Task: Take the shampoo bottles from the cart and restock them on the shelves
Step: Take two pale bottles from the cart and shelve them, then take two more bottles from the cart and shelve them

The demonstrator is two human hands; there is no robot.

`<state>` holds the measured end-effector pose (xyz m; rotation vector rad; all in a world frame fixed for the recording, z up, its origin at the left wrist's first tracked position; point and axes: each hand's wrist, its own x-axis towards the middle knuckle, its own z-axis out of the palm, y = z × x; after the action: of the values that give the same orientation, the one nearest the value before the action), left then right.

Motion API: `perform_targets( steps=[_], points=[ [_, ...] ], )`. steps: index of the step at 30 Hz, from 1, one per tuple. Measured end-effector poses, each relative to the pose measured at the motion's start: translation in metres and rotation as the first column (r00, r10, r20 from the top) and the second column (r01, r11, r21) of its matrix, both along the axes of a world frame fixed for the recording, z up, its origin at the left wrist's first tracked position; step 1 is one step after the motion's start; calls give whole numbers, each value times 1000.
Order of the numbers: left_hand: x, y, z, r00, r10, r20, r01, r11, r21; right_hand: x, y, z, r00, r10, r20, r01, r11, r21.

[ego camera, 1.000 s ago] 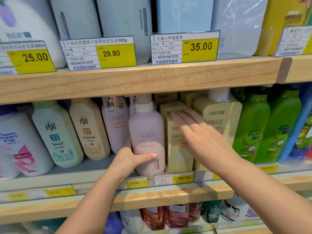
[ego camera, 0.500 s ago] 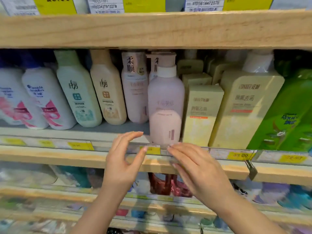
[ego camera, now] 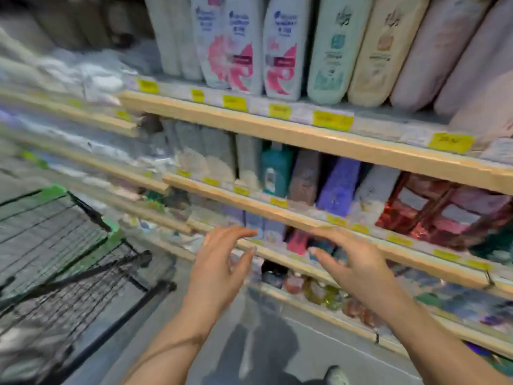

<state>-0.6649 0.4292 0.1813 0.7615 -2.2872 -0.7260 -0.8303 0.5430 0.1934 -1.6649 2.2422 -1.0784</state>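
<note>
Along the upper right of the frame, shampoo bottles point(ego camera: 280, 48) stand packed on the wooden shelves point(ego camera: 305, 136). Our left hand point(ego camera: 219, 270) and right hand point(ego camera: 358, 269) hover low centre, each grip spread and empty. The cart point(ego camera: 55, 245) waits lower left, contents unclear. We judge more restocking remains. Labels blur beyond reading.

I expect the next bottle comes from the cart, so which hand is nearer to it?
Left. The left hand hangs open just right of the cart. The right hand is farther right, open in front of the lower shelves.
</note>
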Motion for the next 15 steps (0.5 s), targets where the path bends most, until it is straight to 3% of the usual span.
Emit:
perform_targets(
  steps=[5,10,15],
  points=[
    [121,-12,-24,960,243,137,-270,934,236,97,-41,-19,955,109,276,-162,970,179],
    [216,-21,-46,885,383,264,-451,846,286,172,-79,-37,920,242,307,-326,909,261],
    [267,-31,-66,813,499,298,-581,726,368,221,-120,-53,850,331,409,-478,812,335]
  ],
)
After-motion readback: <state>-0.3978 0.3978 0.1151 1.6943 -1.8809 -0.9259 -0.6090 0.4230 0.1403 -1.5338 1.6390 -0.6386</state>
